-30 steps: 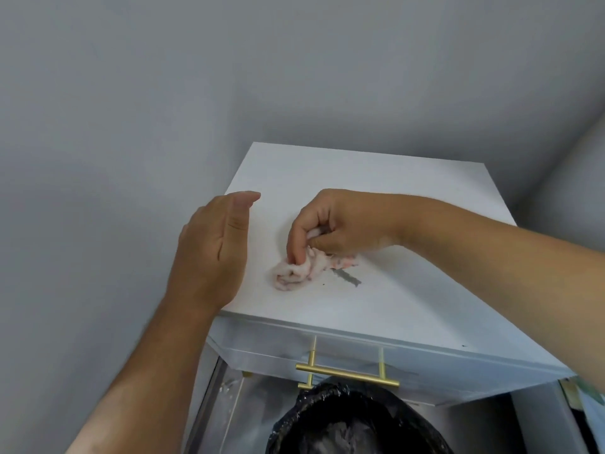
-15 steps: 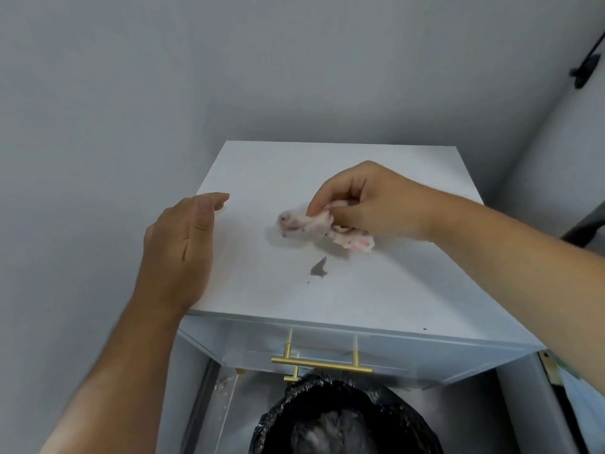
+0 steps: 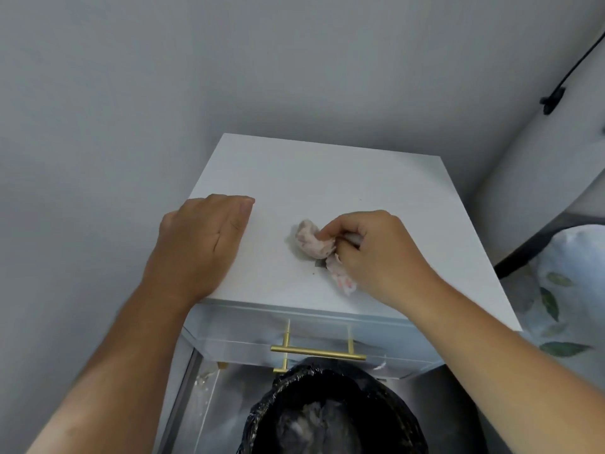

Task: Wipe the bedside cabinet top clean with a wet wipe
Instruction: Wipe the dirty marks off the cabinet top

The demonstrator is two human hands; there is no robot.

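Note:
The white bedside cabinet top (image 3: 327, 178) fills the middle of the head view. My right hand (image 3: 376, 253) is closed on a crumpled, pink-stained wet wipe (image 3: 311, 242) and presses it on the top near the front middle. A small dark grey smudge (image 3: 319, 264) peeks out just under the wipe. My left hand (image 3: 203, 244) lies flat, palm down, on the cabinet's front left corner, fingers together, holding nothing.
Below the top is a drawer with a gold bar handle (image 3: 317, 352). A bin lined with a black bag (image 3: 334, 411) stands in front of the cabinet. Grey walls close in behind and left. Leaf-print bedding (image 3: 563, 290) lies at right.
My right hand drew the wipe back toward the front, onto the dark smudge, which is now mostly covered. My left hand stays on the left front corner.

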